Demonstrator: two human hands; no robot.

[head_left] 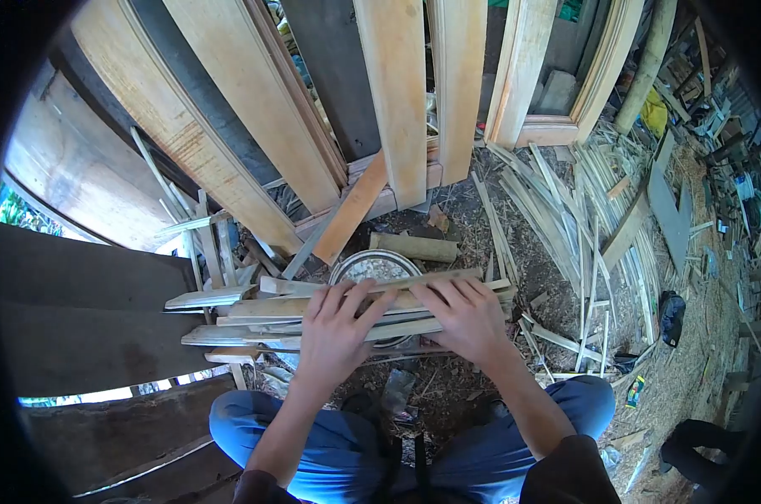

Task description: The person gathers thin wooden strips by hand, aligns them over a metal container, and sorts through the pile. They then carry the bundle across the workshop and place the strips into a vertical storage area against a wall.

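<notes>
A bundle of thin wooden strips (pixel 263 309) lies crosswise in front of my knees, above a round metal-rimmed pan (pixel 375 266) with pale bits in it. My left hand (pixel 338 328) rests over the middle of the bundle, its fingers curled over the strips. To its right, my right hand (pixel 460 315) lies over the bundle's right part, fingers bent over the far edge. The two thumbs point towards each other with a small gap between them. The undersides of both hands are hidden.
Tall planks and frames (pixel 393 101) lean at the back. A short round log (pixel 414 247) lies behind the pan. Loose wooden strips (pixel 540 218) cover the ground at the right, near a black object (pixel 671 317). A dark-clothed leg, perhaps another person's, shows at the lower right.
</notes>
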